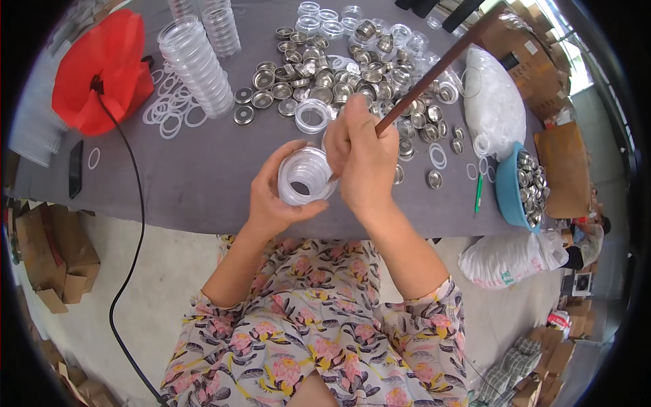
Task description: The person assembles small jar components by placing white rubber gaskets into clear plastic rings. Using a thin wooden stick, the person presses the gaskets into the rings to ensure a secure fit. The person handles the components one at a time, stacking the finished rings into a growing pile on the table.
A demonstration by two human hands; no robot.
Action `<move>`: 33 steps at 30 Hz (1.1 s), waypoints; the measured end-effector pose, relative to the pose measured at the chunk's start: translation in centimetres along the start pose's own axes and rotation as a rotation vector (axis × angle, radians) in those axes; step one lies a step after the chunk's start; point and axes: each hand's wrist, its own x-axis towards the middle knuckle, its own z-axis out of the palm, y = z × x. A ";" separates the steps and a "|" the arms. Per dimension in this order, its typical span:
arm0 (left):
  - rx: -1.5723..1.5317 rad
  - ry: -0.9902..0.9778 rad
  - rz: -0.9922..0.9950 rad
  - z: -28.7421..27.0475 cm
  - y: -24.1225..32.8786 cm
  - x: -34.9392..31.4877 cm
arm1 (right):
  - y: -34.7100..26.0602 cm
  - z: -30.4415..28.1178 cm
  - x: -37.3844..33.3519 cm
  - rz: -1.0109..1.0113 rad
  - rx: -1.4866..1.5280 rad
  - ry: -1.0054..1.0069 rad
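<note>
My left hand (266,197) curls around a short stack of clear plastic rings (288,182), its open top tilted toward me. Close beside it, my right hand (369,159) is closed in a fist with the thumb up, gripping a reddish-brown stick (441,68) that slants up to the right. The right fingertips are at the stack's right side; whether they pinch anything more is hidden. Just beyond both hands lies another clear plastic ring (312,116). Many small silver metal cups (325,78) are heaped behind it.
Tall stacks of clear plastic cups (196,64) and flat white rings (169,112) stand left, near a red cloth-like shade (102,71) with a black cable (132,169). Right are a plastic bag (495,102), a blue basin (508,190) of metal cups and a green pen (479,193).
</note>
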 end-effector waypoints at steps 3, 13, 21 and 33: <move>0.104 0.009 0.053 0.6 -0.4 -0.2 | 1.1 0.1 1.0 -0.102 -0.143 0.019; 0.051 0.068 0.058 0.6 -0.2 -0.3 | 0.7 0.0 -0.8 0.204 0.400 0.043; -0.052 0.031 0.068 0.9 -0.6 -0.4 | 6.5 -12.0 -4.9 0.001 -0.898 0.238; 0.015 -0.029 0.088 -0.2 -1.0 -0.4 | 6.2 -11.5 -7.1 -0.047 -0.813 0.259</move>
